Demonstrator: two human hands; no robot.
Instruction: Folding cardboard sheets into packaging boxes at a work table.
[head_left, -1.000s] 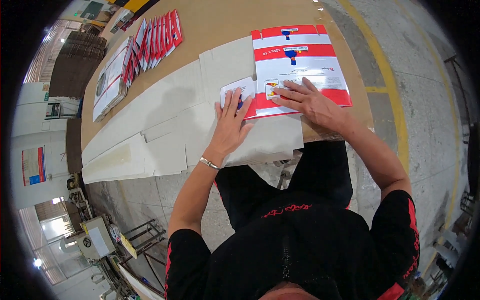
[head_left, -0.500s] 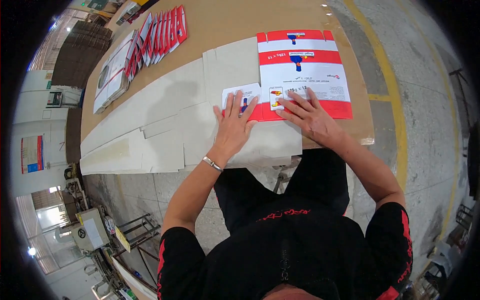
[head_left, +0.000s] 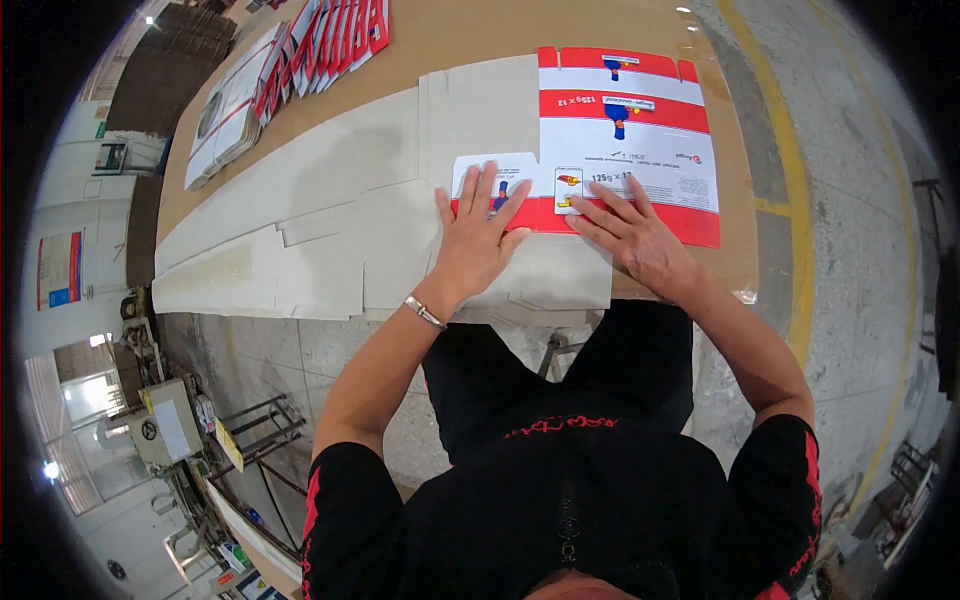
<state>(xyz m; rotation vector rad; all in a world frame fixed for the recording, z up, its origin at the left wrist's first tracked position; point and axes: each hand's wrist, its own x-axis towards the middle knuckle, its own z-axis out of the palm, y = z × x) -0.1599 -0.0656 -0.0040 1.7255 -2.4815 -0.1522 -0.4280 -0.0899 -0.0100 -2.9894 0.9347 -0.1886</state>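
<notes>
A flat red and white printed carton blank [head_left: 640, 150] lies in front of me on the right part of the table, with a narrower flap reaching to the left. On that flap rests my left hand [head_left: 479, 235], its fingers spread and a metal bracelet at the wrist. My right hand [head_left: 640, 238] lies on the near red band of the same blank, fingers apart, beside a small white picture panel. Neither hand grips anything. Plain grey-white cardboard sheets [head_left: 330, 220] overlap beneath and to the left of the blank.
The brown table [head_left: 480, 40] carries a row of folded red and white cartons [head_left: 340, 35] and a bundled stack of flat cartons [head_left: 230, 115] at the far left. Its right edge borders a floor with a yellow line [head_left: 795, 220]. Machinery [head_left: 165, 430] stands to the left.
The view has shifted slightly, so the blank and table sit a little differently in the picture. Both hands stay flat on the blank in nearly the same places.
</notes>
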